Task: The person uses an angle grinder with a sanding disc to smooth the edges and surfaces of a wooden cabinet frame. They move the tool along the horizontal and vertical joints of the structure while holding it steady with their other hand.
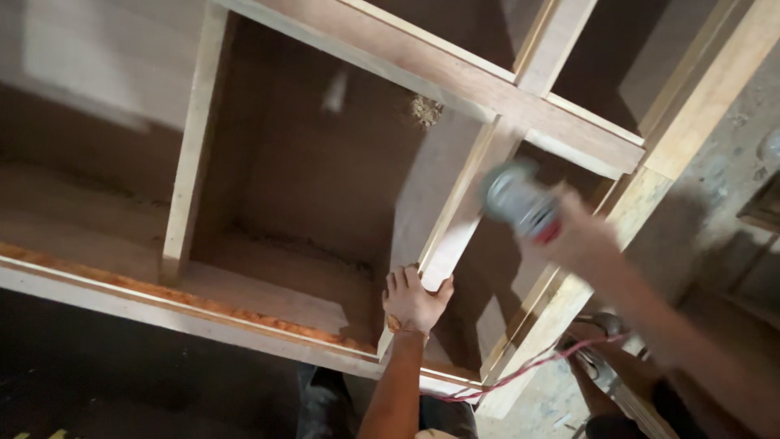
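A large wooden cabinet frame point(455, 77) with open compartments fills the view. My left hand point(413, 299) rests flat against a vertical wooden divider point(463, 219) near its lower end, fingers spread around the board's edge. My right hand point(578, 232) is raised over the frame and grips a small grey power tool point(518, 199) with a red part; both are blurred by motion. The tool's head hangs close to the upper part of the same divider.
A red cord point(520, 374) runs across the frame's lower right corner. Sawdust point(424, 110) lies in a compartment corner. An orange strip point(187, 297) runs along the front rail. A grey concrete floor point(723, 162) lies on the right, and another tool point(605, 325) sits near my leg.
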